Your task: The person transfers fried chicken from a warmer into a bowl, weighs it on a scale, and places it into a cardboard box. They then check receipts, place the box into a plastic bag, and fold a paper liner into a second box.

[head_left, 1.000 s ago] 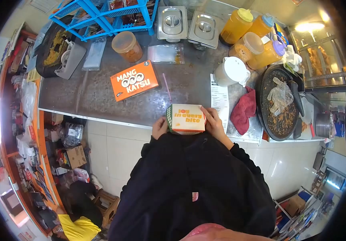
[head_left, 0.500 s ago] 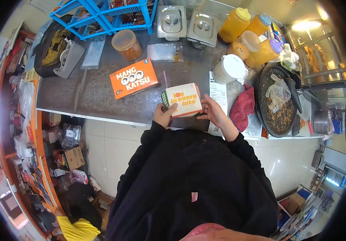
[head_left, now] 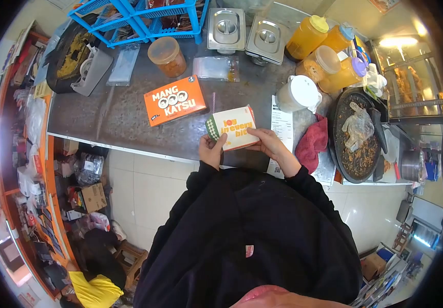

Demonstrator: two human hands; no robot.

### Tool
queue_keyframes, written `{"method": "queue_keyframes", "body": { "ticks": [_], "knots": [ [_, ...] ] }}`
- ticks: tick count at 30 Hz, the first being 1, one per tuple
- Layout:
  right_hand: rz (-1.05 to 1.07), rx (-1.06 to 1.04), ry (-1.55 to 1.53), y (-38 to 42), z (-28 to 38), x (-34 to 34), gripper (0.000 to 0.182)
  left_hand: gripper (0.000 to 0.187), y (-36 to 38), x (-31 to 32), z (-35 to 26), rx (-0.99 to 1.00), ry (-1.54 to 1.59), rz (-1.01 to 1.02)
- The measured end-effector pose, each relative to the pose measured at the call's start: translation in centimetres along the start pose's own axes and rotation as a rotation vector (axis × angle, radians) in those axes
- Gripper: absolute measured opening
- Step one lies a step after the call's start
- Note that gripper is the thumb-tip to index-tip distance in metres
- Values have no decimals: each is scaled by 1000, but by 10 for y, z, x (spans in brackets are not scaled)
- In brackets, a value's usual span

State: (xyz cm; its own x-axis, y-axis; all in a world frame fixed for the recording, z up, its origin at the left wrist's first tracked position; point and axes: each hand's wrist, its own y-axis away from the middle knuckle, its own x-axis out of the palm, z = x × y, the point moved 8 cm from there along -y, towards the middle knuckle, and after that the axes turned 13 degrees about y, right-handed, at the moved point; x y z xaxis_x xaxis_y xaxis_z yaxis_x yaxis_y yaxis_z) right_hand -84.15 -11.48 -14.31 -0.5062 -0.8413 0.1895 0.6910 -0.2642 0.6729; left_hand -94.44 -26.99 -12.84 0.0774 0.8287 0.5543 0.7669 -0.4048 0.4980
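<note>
A white box with yellow lettering, a green patterned side and red edges (head_left: 234, 123) is between my two hands at the counter's front edge. My left hand (head_left: 212, 149) grips its left corner, thumb on top. My right hand (head_left: 272, 145) pinches its right side, thumb on the lid, the other fingers partly hidden beneath. Just left of it an orange box marked MANG KATSU (head_left: 175, 101) lies on the dark counter (head_left: 98, 115). A long printed receipt (head_left: 282, 122) lies to the right, partly under my right hand.
Behind stand a lidded tub (head_left: 167, 57), plastic bags (head_left: 216, 68), steel containers (head_left: 226, 32) and a blue rack (head_left: 129, 23). On the right are a white jug (head_left: 297, 95), sauce bottles (head_left: 307, 37), a red cloth (head_left: 312, 145) and a black pan (head_left: 342, 159). Someone in yellow (head_left: 95, 291) is at lower left.
My right hand has closed onto the white box's right side, its thumb now over the lettering. The whole view has shifted slightly.
</note>
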Motion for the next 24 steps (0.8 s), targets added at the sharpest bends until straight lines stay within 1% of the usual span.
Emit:
{"method": "queue_keyframes", "body": {
  "ticks": [2, 5, 8, 11, 14, 17, 20, 22, 23, 24],
  "knots": [
    [-7, 19, -45, 3, 4, 6, 44, 32, 2, 5, -2, 3, 49, 5],
    [-93, 23, 81, -6, -7, 5, 48, 30, -7, -6, 6, 92, 38, 2],
    [-178, -20, 115, -4, 0, 12, 52, 30, -8, -6, 7, 98, 113, 10],
    [-246, -74, 204, -23, -22, 2, 54, 30, -8, -10, 14, 43, 183, -24],
    [-296, -130, 178, -30, -24, 1, 57, 29, -9, -12, 14, 160, 76, 106],
    [-384, -101, 348, -23, -13, -2, 57, 32, -8, -17, 11, 248, -45, 90],
    [-559, -259, 645, 2, 24, 7, 52, 42, -2, -16, 2, 282, -247, 38],
    [-462, -194, 715, 3, 27, 13, 49, 48, -5, -15, 3, 300, -283, 93],
    [-448, -189, 748, 2, 27, 13, 49, 51, -7, -15, 3, 312, -302, 121],
    [-434, -185, 782, 1, 27, 13, 49, 51, -7, -12, 5, 276, -238, 150]
  ]
}}
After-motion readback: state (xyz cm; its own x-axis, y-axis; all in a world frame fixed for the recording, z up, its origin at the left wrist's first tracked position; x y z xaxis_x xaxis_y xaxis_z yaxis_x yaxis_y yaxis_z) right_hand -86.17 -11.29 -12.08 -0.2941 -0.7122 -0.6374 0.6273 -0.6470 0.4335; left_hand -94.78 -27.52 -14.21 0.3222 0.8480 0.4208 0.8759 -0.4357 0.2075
